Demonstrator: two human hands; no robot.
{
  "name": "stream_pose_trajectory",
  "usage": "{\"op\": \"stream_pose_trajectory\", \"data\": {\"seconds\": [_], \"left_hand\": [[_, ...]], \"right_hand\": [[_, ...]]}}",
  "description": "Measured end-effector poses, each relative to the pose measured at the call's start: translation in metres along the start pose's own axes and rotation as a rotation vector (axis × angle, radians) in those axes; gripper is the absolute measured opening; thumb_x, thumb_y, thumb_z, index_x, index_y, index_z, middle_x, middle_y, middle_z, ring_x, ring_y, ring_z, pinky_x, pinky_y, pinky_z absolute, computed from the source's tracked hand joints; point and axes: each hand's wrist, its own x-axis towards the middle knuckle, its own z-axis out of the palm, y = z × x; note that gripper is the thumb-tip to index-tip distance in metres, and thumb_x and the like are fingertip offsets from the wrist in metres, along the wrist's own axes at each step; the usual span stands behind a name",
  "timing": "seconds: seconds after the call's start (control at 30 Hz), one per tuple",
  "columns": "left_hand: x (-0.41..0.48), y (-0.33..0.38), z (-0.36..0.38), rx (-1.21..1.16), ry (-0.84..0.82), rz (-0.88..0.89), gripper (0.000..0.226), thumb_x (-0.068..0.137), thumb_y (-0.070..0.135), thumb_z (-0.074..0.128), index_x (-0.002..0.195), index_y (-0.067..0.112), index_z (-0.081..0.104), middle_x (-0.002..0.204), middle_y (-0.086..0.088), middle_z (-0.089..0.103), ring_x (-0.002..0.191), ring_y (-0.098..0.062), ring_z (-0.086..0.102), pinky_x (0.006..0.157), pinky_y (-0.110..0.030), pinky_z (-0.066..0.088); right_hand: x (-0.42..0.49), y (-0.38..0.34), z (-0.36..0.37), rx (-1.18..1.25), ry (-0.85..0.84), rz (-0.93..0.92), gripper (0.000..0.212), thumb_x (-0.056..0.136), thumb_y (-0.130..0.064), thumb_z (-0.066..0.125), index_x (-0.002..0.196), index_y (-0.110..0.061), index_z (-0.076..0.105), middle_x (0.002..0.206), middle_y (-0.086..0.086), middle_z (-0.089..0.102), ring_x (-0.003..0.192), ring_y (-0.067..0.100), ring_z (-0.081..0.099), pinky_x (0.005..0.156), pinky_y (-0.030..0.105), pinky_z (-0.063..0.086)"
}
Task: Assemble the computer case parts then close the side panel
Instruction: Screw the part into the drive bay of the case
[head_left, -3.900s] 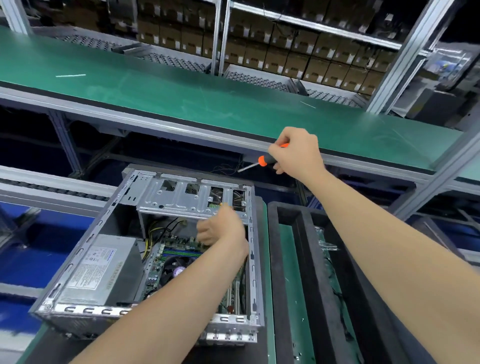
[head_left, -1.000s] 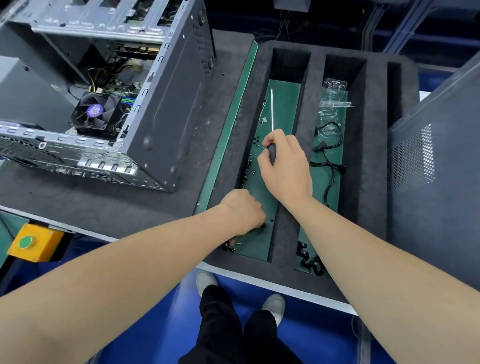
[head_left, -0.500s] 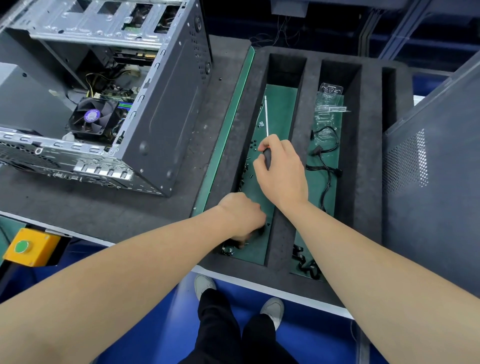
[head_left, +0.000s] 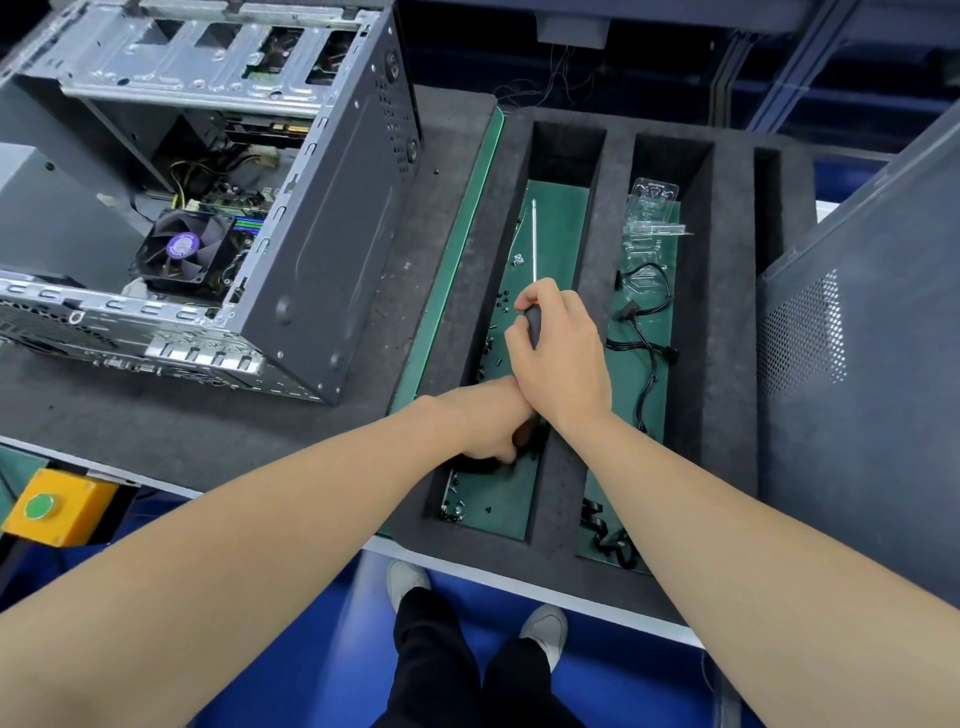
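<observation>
1. We find the computer case (head_left: 322, 249) at the upper left on the dark mat; its open side faces us, with the fan (head_left: 182, 249) and wiring exposed.
2. We note the side panel (head_left: 872, 395), grey and perforated, at the right edge; it is off the case, just beside the foam tray (head_left: 613, 171).
3. The tray lies between case and panel; its left compartment holds scattered small screws (head_left: 460, 512); the next holds black cables (head_left: 644, 312).
4. The right hand (head_left: 563, 358) grips the screwdriver (head_left: 533, 244), fingers curled round the dark handle; the shaft points away along the left compartment.
5. The left hand (head_left: 493, 426) reaches into that compartment beneath the right wrist, fingers curled down toward the floor; we cannot tell whether it pinches a screw.
</observation>
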Motion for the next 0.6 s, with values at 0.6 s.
{"op": "stream_pose_trajectory", "data": {"seconds": [0.6], "left_hand": [[0.0,-0.0018,-0.0004,-0.22,-0.058,-0.002,0.013,0.085,0.011,0.08,0.095,0.006,0.072,0.091,-0.005,0.072,0.085,-0.022,0.066,0.08,-0.03,0.055]], "right_hand": [[-0.0003,0.0014,0.0001,-0.01,-0.013,-0.01,0.014,0.098,-0.022,0.054,0.111,-0.025,0.054,0.109,-0.002,0.058,0.082,0.022,0.057,0.071,0.038,0.049]]}}
